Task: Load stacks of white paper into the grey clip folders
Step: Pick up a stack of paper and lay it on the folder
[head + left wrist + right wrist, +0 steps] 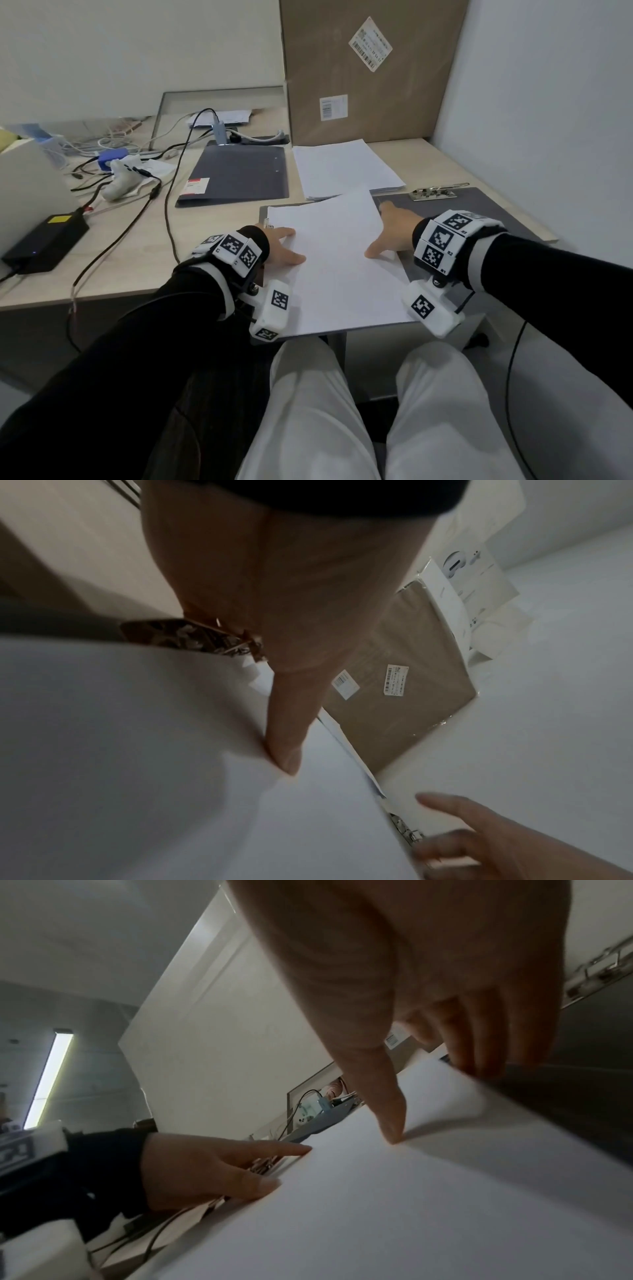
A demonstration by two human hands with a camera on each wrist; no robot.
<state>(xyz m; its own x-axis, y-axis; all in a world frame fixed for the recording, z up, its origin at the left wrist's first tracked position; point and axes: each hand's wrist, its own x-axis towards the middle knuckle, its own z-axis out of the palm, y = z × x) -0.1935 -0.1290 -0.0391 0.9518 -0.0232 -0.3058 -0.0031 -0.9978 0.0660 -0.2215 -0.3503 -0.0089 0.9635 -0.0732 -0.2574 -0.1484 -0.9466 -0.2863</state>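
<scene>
A stack of white paper (339, 267) lies slightly skewed on the open grey clip folder (479, 219) at the desk's near edge. My left hand (284, 246) rests on the stack's left edge with thumb and fingers straight. My right hand (390, 233) sits at the right edge. Its thumb presses on top of the sheets and its fingers stand against the stack's side (479, 1056). The folder's metal clip (435, 192) lies beyond the right hand, free of paper. In the left wrist view a fingertip (284, 756) presses on the paper (137, 750).
A second stack of white paper (346, 171) lies behind the open folder. A closed grey folder (236, 174) lies to its left. A tall cardboard box (370, 68) leans at the back. Cables and a black power brick (44, 240) crowd the desk's left side.
</scene>
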